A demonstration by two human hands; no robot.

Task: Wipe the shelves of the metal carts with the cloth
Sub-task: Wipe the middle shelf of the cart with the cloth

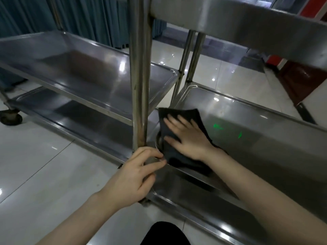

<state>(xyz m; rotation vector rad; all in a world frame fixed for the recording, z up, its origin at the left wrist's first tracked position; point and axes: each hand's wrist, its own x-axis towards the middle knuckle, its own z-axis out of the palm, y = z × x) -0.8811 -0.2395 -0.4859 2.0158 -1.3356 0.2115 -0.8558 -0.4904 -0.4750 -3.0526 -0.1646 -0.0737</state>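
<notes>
The right hand [187, 137] lies flat, fingers spread, pressing a dark cloth [178, 119] onto the middle shelf [247, 124] of the nearer metal cart, at the shelf's corner beside the upright post [140, 85]. The left hand [131, 175] is wrapped around the base of that post, fingertips just beside the cloth's edge and perhaps touching it, though blur hides the contact. A second cart [79, 71] stands to the left on the glossy tiled floor [44, 165].

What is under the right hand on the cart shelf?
A dark cloth lies flat under the right hand, spread on the middle shelf of the near cart. The shelf surface beneath the cloth is covered and cannot be seen.
</notes>
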